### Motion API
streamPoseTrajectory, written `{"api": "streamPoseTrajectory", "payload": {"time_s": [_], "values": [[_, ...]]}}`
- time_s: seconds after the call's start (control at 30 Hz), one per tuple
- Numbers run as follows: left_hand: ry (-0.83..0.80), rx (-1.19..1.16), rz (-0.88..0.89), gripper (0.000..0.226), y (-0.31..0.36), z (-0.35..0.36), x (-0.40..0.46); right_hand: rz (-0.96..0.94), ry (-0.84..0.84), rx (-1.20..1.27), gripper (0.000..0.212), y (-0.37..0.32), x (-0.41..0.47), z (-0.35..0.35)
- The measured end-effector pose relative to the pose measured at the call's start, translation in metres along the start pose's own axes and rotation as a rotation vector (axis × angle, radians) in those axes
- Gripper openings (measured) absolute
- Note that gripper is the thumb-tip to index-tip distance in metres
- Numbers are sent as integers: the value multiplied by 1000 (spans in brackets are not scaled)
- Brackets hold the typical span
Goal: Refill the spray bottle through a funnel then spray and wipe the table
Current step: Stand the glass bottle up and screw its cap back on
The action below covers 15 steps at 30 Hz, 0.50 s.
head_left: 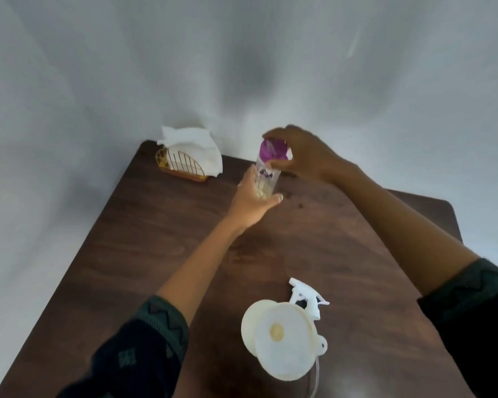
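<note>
A clear bottle (266,180) with a purple cap (272,152) stands far out on the dark wooden table (161,231). My left hand (250,203) grips the bottle's lower body. My right hand (305,155) is curled over the purple cap from above. Near me, a white funnel (285,340) sits in the mouth of a pale spray bottle (249,326) whose body is mostly hidden beneath it. The white trigger spray head (308,298) lies loose on the table just behind the funnel, its thin tube (315,377) trailing toward me.
A gold wire holder (181,165) with white tissues (193,145) stands at the table's far left corner. A plain white backdrop surrounds the table. Small dark specks (299,204) lie on the wood right of the clear bottle.
</note>
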<state>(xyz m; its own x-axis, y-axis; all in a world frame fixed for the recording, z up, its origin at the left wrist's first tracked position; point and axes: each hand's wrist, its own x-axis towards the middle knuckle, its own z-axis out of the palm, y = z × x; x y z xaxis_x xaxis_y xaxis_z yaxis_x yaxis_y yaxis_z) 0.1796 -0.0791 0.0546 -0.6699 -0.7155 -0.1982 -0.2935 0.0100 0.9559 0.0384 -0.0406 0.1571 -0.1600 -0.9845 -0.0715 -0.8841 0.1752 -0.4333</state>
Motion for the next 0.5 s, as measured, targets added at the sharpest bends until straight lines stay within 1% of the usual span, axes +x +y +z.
{"api": "streamPoseTrajectory", "payload": {"time_s": [0.2,0.5], "values": [[42,24,-92,104,-5,-9,44,10,108,28,56,18,49,14],[53,13,-123,101,-12,-7,68,12,221,61,49,22,79,29]]}}
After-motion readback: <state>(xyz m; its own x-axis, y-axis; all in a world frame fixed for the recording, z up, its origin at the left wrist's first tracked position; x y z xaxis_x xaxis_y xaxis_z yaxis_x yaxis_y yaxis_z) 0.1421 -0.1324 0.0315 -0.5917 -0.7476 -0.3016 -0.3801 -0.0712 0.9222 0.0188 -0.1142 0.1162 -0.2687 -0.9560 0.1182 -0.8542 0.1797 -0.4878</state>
